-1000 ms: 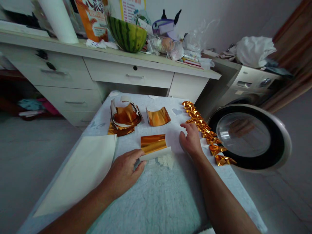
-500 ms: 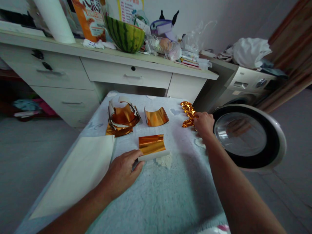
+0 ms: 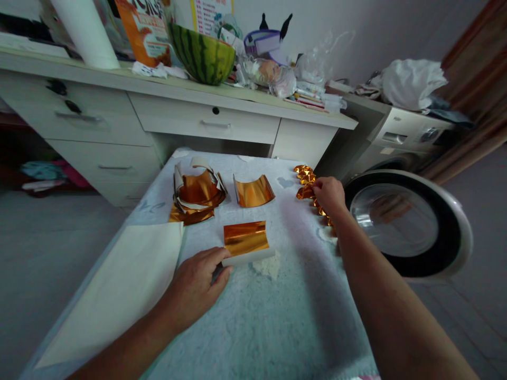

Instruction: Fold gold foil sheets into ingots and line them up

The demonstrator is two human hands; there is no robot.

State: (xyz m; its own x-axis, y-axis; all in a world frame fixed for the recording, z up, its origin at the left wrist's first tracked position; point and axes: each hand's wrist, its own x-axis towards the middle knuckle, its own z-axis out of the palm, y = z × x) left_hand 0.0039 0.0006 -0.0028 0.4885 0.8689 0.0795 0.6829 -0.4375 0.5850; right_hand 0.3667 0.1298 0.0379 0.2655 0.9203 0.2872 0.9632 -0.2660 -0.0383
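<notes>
My left hand (image 3: 202, 279) pinches the near left corner of a curled sheet of gold foil paper (image 3: 245, 238), whose white underside shows along the rolled front edge. At the table's right edge, my right hand (image 3: 329, 194) has its fingers closed on a folded gold foil piece (image 3: 306, 192). Other shiny folded foil pieces (image 3: 304, 173) lie in a row around it, partly hidden by the hand and forearm. A second curved gold sheet (image 3: 254, 191) rests farther back. To its left sits a curled stack of gold foil sheets (image 3: 199, 190).
A pale sheet of paper (image 3: 119, 285) lies along the left of the cloth-covered table (image 3: 261, 322). Behind stands a white desk (image 3: 174, 103) holding a cut watermelon (image 3: 203, 55) and a paper roll (image 3: 85, 34). An open washing machine door (image 3: 407, 224) is close on the right.
My right hand has moved slightly back along the row of folded foil pieces, uncovering more of them below it. My left hand still holds the sheet, nearly unmoved.
</notes>
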